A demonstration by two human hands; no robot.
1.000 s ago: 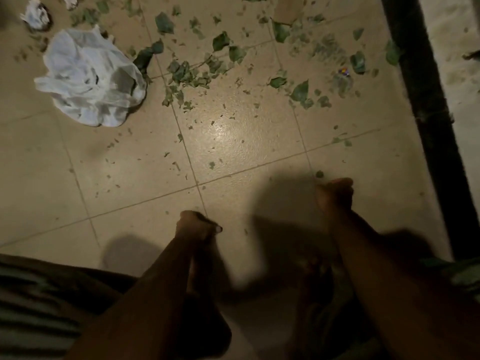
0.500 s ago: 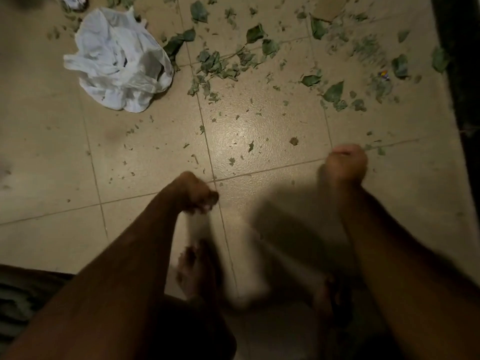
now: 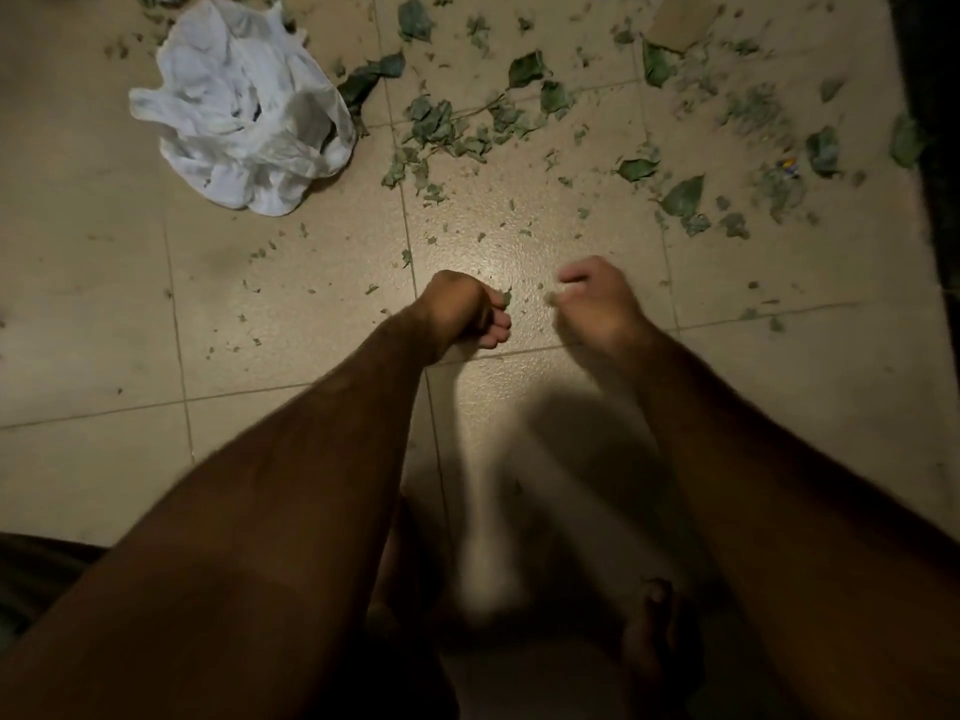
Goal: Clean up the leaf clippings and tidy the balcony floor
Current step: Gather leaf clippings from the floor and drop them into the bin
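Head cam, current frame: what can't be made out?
Head view only.
Right hand: motion-blurred; any grasp unclear.
Left hand: its curl hides what, if anything, it holds.
White bag: crumpled folds hide contents.
Colourful speck: too small to identify.
Tan flat piece: cut off by top edge.

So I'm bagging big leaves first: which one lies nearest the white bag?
The dark elongated leaf at the upper right edge of the white plastic bag; the other big leaves lie farther right on the floor.
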